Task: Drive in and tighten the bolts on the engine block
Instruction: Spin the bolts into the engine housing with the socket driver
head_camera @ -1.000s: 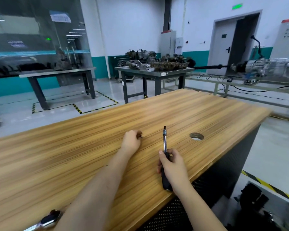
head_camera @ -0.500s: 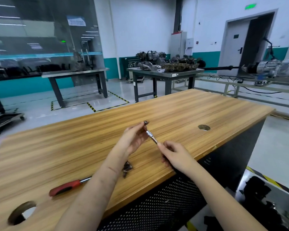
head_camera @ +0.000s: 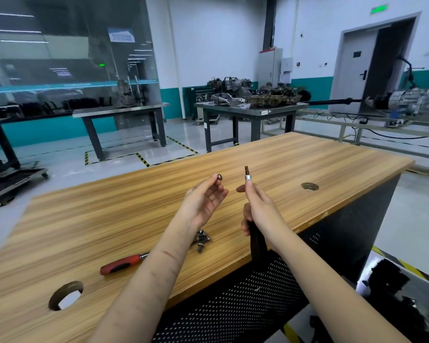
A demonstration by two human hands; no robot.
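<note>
Where they met, socket point(head_camera: 219, 176) and driver point(head_camera: 247, 175) separated.

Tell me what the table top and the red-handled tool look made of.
Table top: wood or wood-look laminate, matte, with striped grain; which one is unclear. Red-handled tool: red handle with a black inlay, probably plastic or rubber, and a shiny metal shank.

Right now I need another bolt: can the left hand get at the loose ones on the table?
Probably not yet: the left hand pinches a small socket, though the bolts lie uncovered beneath its wrist.
</note>
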